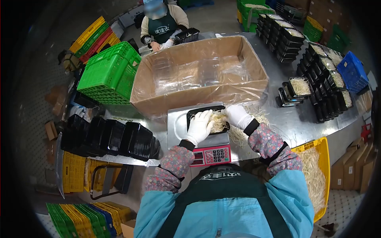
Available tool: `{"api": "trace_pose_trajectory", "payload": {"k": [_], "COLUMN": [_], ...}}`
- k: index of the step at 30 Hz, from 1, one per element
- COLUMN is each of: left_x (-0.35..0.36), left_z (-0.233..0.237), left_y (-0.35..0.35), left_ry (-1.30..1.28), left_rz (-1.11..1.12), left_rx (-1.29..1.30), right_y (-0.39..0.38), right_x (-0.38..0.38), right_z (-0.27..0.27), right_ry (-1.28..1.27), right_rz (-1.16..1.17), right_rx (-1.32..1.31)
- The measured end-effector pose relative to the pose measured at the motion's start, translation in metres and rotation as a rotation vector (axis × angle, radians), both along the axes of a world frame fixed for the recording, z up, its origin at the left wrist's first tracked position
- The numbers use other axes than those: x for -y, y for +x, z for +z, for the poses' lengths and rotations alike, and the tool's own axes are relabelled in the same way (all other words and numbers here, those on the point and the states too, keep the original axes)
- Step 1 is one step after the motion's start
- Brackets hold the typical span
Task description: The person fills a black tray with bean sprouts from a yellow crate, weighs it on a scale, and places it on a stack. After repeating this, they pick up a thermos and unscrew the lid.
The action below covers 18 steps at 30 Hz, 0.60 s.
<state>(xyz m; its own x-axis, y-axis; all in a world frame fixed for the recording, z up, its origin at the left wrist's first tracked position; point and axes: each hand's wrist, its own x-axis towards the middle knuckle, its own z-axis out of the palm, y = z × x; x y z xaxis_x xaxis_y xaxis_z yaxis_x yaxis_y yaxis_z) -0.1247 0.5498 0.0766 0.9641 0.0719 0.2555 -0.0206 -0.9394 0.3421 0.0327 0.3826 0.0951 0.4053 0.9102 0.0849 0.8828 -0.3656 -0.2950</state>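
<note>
"So, what is closest to the wearer?"

"A dark green apron (pixel 226 183) over a blue jacket (pixel 220 218), seen from above. At the lower right sits a yellow crate (pixel 327 170) filled with pale sprouts (pixel 313 178)."

"And just ahead?"

"A metal table (pixel 283 129). On its near edge is a scale (pixel 175 137) with a red keypad panel facing the wearer. One black tray (pixel 205 108) rests on the scale's plate, with sprouts inside."

"What are the hands doing?"

"Both wear white gloves. The left hand (pixel 199 127) lies over the left part of the tray, its fingers stretched out across the sprouts. The right hand (pixel 239 116) is at the tray's right edge with its fingers bent; I cannot tell whether they grip anything."

"What surrounds them?"

"Loose sprouts (pixel 239 137) are scattered on the table right of the scale. On the left stand nested black trays (pixel 137 141). Just beyond the scale is a large carton (pixel 194 96) holding clear plastic, with green crates (pixel 109 71) to its left. Farther right, filled trays (pixel 299 86) are stacked up, near a blue crate (pixel 351 71)."

"And farthest off?"

"Across the table, a co-worker (pixel 162 27) in a green apron, hands low behind the carton."
</note>
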Motion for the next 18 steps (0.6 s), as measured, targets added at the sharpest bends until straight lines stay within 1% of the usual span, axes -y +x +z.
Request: {"api": "trace_pose_trajectory", "payload": {"k": [2,5,6,7,8,11,12,15,16,17,18], "left_x": [0.003,0.003,0.002,0.002,0.002,0.001,0.001,0.002,0.0,-0.003,-0.012], "left_z": [-0.001,-0.004,-0.004,-0.004,-0.004,-0.004,0.0,0.01,0.012,0.013,0.009], "left_y": [0.0,0.0,0.0,-0.001,-0.002,-0.004,-0.005,-0.018,-0.025,-0.033,-0.04], "left_ry": [-0.021,-0.071,-0.073,-0.074,-0.075,-0.185,-0.258,-0.501,-0.595,-0.689,-0.8], "left_rz": [0.018,0.019,0.02,0.02,0.018,0.06,0.079,0.153,0.189,0.224,0.223], "left_rx": [0.003,0.024,0.027,0.03,0.033,0.047,0.079,0.164,0.187,0.21,0.199], "right_y": [0.004,0.011,0.018,0.018,0.022,0.015,0.012,0.001,-0.007,-0.011,-0.016], "right_x": [0.006,0.016,0.022,0.027,0.032,0.039,0.035,0.011,0.0,-0.012,-0.02], "right_z": [-0.004,0.018,0.023,0.05,0.067,0.114,0.124,0.097,0.089,0.065,0.053], "right_ry": [0.129,0.095,0.145,0.1,0.143,0.254,0.291,0.501,0.5,0.508,0.364], "right_rz": [0.004,-0.05,-0.036,-0.06,-0.076,-0.149,-0.178,-0.044,0.007,0.055,0.055], "right_rx": [-0.059,-0.19,-0.223,-0.205,-0.298,-0.564,-0.653,-0.882,-0.873,-0.84,-0.645]}}
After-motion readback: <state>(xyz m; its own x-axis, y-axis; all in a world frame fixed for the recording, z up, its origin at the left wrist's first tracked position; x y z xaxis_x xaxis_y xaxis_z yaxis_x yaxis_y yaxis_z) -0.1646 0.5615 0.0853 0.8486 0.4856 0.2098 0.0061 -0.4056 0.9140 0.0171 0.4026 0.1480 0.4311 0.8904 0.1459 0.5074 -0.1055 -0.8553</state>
